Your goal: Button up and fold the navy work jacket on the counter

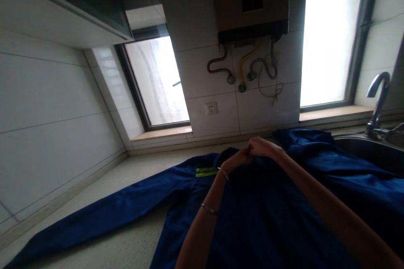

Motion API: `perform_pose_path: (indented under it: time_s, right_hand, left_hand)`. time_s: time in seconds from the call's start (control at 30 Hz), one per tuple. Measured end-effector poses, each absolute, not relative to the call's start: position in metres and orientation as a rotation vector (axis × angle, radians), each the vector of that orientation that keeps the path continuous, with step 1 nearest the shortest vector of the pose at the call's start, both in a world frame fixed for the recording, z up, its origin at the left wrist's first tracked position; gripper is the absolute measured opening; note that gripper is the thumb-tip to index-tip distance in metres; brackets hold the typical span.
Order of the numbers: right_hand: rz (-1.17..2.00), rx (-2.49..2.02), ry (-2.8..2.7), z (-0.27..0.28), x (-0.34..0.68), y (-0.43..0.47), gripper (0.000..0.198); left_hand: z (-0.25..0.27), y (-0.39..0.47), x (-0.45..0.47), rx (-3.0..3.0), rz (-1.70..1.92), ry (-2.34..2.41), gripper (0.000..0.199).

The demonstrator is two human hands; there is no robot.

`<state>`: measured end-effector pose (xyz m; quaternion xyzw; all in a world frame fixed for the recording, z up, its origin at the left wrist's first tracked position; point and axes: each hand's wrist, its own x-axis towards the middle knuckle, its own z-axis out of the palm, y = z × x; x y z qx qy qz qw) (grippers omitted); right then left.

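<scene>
Pinching the jacket (271, 214) collar, left hand (238, 159) and right hand (263, 147) both have their grip clamped on it; jacket's spread flat on the tabletop (126, 243) by the sink (372, 151).

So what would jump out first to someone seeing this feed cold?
The big blue work jacket spread across the countertop, one sleeve stretched out to the left with a yellow-green reflective strip. Next, the left hand and right hand meeting at the jacket's far edge, pinching the fabric. Behind, a wall-mounted water heater with looping hoses sits between two bright windows.
</scene>
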<state>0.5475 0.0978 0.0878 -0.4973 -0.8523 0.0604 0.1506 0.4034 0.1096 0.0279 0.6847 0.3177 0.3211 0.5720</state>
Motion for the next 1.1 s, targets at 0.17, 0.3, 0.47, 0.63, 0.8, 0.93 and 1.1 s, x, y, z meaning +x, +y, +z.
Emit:
perform_pose_path:
  time_s: [0.17,0.3,0.47,0.63,0.8,0.93,1.1]
  right_hand:
    - [0.205,-1.448,-2.414,0.085,0.549,0.099,0.027]
    - [0.163,-1.454,-2.376,0.087,0.552,0.101,0.033]
    - [-0.259,-1.568,-2.314,0.094,0.553,0.104,0.029]
    - [-0.286,-1.522,-2.267,0.097,0.557,0.11,0.033]
    - [-0.279,-1.422,-2.242,0.098,0.562,0.115,0.035]
    - [-0.267,-1.441,-2.21,0.095,0.564,0.12,0.035]
    - [-0.367,-1.469,-2.144,0.093,0.561,0.119,0.039]
  left_hand:
    - [0.036,0.11,0.401,1.604,0.954,0.77,0.033]
    - [0.035,0.114,0.399,1.536,1.093,0.795,0.043]
    - [0.028,0.122,0.397,1.571,1.178,0.787,0.038]
    - [0.02,0.127,0.388,2.019,1.123,0.911,0.034]
    - [0.013,0.125,0.383,2.406,0.925,1.113,0.021]
    - [0.018,0.118,0.385,2.553,0.798,1.276,0.018]
    - [0.054,0.1,0.377,2.586,0.616,1.661,0.025]
